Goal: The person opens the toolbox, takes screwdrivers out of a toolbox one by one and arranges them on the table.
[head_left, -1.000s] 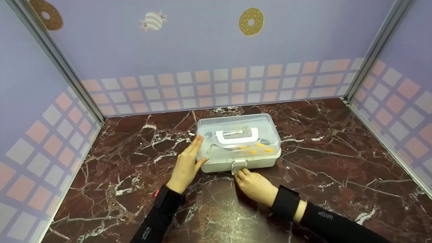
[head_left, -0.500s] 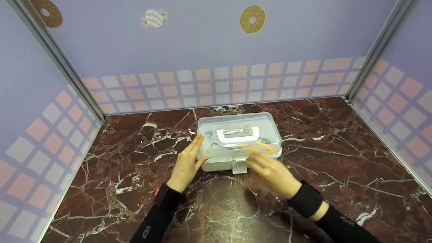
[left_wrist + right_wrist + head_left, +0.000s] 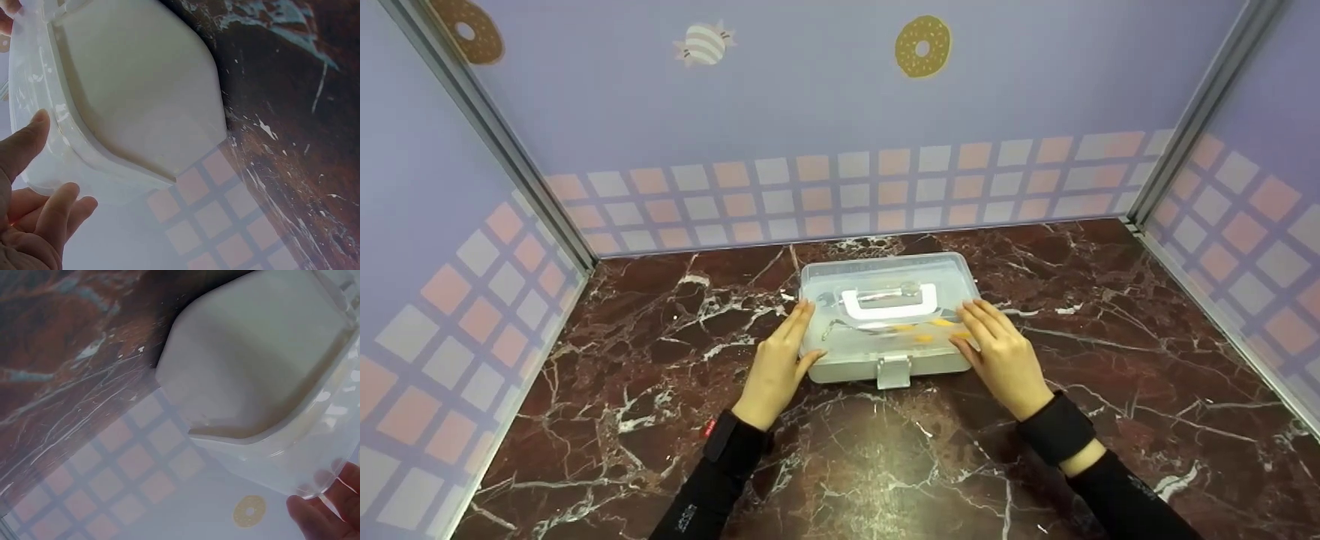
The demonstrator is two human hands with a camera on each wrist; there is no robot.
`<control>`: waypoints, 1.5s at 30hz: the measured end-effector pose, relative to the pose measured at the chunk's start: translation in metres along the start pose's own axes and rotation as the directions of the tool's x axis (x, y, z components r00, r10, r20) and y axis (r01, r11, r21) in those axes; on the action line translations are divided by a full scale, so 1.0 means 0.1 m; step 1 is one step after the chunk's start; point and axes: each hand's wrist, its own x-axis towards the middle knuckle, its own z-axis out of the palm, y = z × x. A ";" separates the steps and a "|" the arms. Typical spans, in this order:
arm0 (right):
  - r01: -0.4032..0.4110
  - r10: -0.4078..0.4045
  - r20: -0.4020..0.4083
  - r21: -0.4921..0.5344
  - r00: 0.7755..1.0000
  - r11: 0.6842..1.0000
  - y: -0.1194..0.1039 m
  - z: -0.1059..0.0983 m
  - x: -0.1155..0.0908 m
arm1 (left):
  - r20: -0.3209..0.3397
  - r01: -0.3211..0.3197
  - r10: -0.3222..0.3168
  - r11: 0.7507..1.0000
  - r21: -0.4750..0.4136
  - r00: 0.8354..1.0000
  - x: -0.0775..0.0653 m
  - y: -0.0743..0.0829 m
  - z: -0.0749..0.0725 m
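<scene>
A clear-lidded plastic storage box [image 3: 847, 369] with a whitish base stands on the table, its lid [image 3: 885, 270] down. A white handle [image 3: 849, 306] lies flat on top. The front latch [image 3: 894, 373] sticks out and down past the base's lower edge. My left hand [image 3: 772, 371] rests along the lid's left side, fingers extended, thumb at the front corner. On the opposite side my right hand [image 3: 1001, 360] lays extended fingers against the lid. Orange-yellow items [image 3: 904, 328] show blurrily through the lid. In the right wrist view, fingertips [image 3: 304, 512] touch the clear lid's edge.
The table [image 3: 660, 450] has a dark red marble pattern. A lilac back wall [image 3: 810, 90] with pink and white squares closes off the far side. Side panels [image 3: 435, 262] stand at left and right.
My right hand has let go of the front latch and moved up and right to the lid's right side. My left hand has stayed in place, and so has the box.
</scene>
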 end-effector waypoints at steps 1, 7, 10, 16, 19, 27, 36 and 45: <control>-0.001 0.001 -0.003 0.004 1.000 1.000 0.00 0.00 0.00 | 0.000 0.000 0.000 1.000 0.000 1.000 0.00 0.01 0.00; -0.003 0.003 -0.011 0.005 1.000 1.000 0.01 0.02 0.02 | -0.005 -0.001 0.001 1.000 0.022 1.000 0.02 0.04 -0.02; -0.006 0.006 -0.005 -0.008 1.000 1.000 0.00 0.02 0.03 | -0.006 0.000 0.000 1.000 0.031 1.000 0.03 0.04 -0.03; -0.027 0.027 0.015 -0.008 1.000 1.000 0.01 0.03 0.06 | -0.003 0.017 -0.017 0.999 0.049 1.000 0.03 0.09 -0.05; -0.058 0.057 0.037 0.028 0.998 0.998 0.04 0.03 0.10 | -0.002 0.022 -0.022 0.996 0.091 1.000 0.01 0.17 -0.04; -0.138 0.125 0.114 0.110 0.986 0.984 0.13 0.06 0.23 | -0.024 0.016 -0.008 0.934 0.357 1.000 -0.09 0.39 0.02; -0.181 0.165 0.166 0.083 0.972 0.980 0.23 0.15 0.36 | 0.014 -0.037 0.036 0.761 0.648 0.999 -0.14 0.65 -0.05; -0.319 0.301 0.337 -0.003 0.892 0.948 0.06 0.14 0.41 | 0.120 0.063 -0.122 0.913 0.404 0.985 0.10 0.48 -0.29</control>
